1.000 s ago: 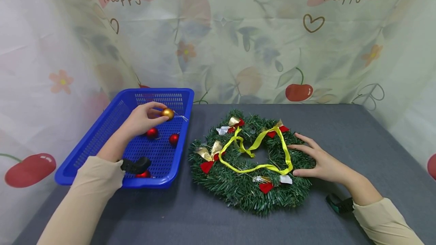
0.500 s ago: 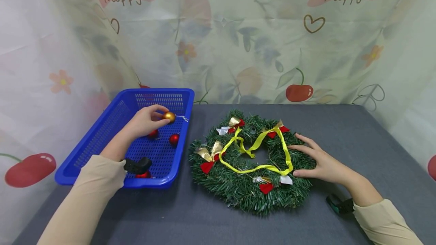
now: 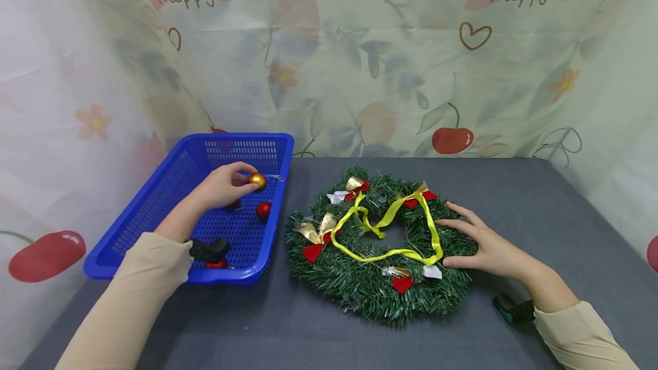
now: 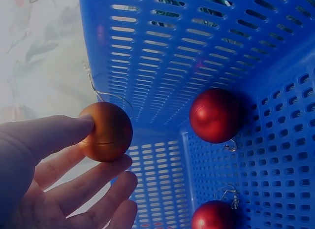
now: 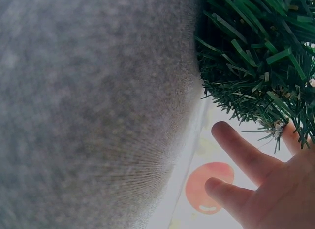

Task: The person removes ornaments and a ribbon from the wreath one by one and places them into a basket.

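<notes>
Between thumb and fingers, my left hand (image 3: 226, 184) pinches a gold Christmas ball (image 3: 258, 181) inside the blue plastic basket (image 3: 281, 204). A silver hanging string (image 4: 92, 83) sticks out from the ball in the left wrist view. Red Christmas balls lie in the basket, one (image 3: 263, 210) by its right wall and another (image 3: 217, 264) near the front, partly behind the wrist strap. To the right lies a green wreath (image 3: 370, 296) with a yellow ribbon (image 3: 406, 252) and red, gold and white bows. My right hand (image 3: 488, 247) rests at the wreath's right side, its fingers spread and fairly straight.
Both items stand on a grey cloth-covered table (image 3: 308, 341), the basket on the left, the wreath near the middle. A printed curtain (image 3: 339, 73) hangs behind and along both sides. Black straps (image 3: 209, 250) sit on the wrists.
My left hand has moved slightly right and down with the gold ball, now lower within the basket. My right hand and the wreath stay where they were.
</notes>
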`<control>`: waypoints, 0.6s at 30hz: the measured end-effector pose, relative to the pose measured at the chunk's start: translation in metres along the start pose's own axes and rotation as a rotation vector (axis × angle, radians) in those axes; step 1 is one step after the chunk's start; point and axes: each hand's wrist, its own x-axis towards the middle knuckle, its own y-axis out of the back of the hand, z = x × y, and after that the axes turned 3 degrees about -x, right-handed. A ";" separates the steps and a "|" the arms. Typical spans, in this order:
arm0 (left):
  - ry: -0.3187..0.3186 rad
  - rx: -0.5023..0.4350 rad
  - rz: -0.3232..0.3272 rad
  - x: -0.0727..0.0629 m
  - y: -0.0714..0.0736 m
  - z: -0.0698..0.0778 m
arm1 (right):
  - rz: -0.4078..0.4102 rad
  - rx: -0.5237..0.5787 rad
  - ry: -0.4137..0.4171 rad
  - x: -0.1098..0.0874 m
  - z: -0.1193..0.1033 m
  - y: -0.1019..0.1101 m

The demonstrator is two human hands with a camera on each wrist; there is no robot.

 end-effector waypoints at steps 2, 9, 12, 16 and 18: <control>0.007 -0.001 -0.008 0.000 -0.001 0.000 | 0.001 0.000 0.001 0.000 0.001 0.000; 0.012 -0.006 -0.020 0.000 -0.003 0.000 | -0.001 0.002 -0.004 -0.001 0.001 0.000; 0.013 -0.007 -0.026 0.001 -0.002 0.000 | -0.003 0.004 -0.005 0.000 0.000 0.000; 0.006 0.005 -0.033 0.001 -0.002 0.000 | -0.004 0.006 -0.002 0.000 0.001 0.000; 0.003 0.013 -0.033 0.001 -0.002 0.000 | -0.003 0.006 0.000 0.000 0.002 -0.001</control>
